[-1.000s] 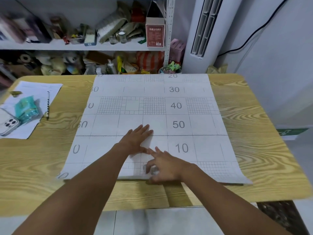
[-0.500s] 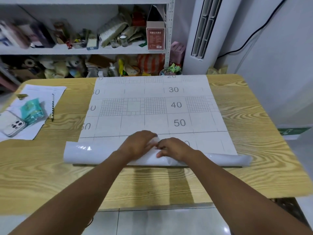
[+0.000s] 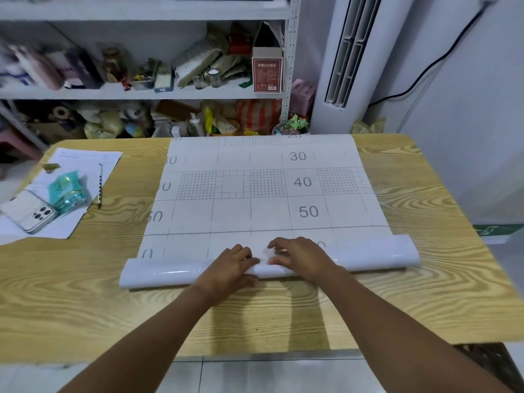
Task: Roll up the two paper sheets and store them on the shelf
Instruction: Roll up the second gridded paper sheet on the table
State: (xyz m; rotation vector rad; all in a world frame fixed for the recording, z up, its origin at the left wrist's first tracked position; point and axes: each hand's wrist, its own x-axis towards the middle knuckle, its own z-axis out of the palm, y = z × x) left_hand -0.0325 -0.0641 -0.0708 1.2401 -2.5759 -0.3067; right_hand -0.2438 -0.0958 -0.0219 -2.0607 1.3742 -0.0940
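Here, closest in, both forearms reach over the near strip of the yellow wood-grain tabletop [image 3: 85,302] to the middle of the work. The left hand [image 3: 231,265] and the right hand [image 3: 302,255] sit side by side, almost touching. Each has its fingers curled over the rolled part [image 3: 170,275] of the large white paper sheet printed with grey grids and numbers [image 3: 232,214], so both grip it rather than lie flat on it.

That rolled part is a loose, shiny tube lying on the tabletop at the sheet's near edge. Its long axis runs left to right, across the person's view, with one open end pointing left and the other right. The right end looks a little fatter and sits slightly farther away, so the tube is a touch skewed.

Beyond the hands most of the sheet lies flat, running away to the far edge of the tabletop, with the rows marked 50, 40 and 30 uncovered. Rolling therefore looks barely begun: only the first turn or so is made, and I judge the greater part of the length is left. Whether a second sheet lies under this one cannot be told.

Farthest off, the cluttered white metal shelf [image 3: 141,93] stands behind the tabletop. No roll of this paper shows on it, so storing is wholly to come.
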